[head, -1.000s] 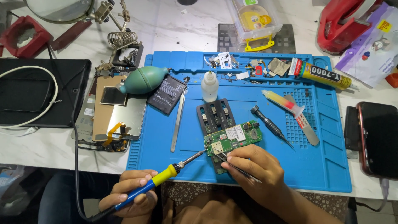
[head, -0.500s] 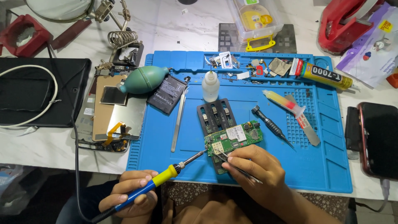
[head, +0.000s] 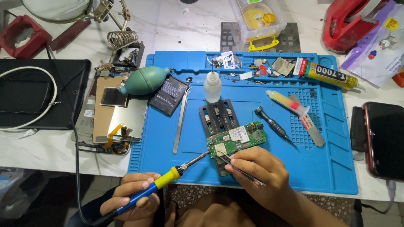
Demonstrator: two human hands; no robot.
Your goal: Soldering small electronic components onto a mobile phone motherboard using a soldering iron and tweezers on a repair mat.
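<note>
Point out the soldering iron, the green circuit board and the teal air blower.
soldering iron (head: pixel 168 175): head view, yellow grip collar.
green circuit board (head: pixel 237 138): head view, middle of board.
teal air blower (head: pixel 145 80): head view, middle of bulb.

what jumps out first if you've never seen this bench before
The big blue work mat fills the middle. At its near edge, a green circuit board sits on a black holder, with the left hand aiming a yellow-and-blue soldering iron at it and the right hand holding tweezers.

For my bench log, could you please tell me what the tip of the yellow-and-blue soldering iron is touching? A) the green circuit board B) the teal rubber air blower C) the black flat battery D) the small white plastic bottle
A: the left hand holds the yellow-and-blue soldering iron with its tip at the left edge of the green circuit board.
</note>
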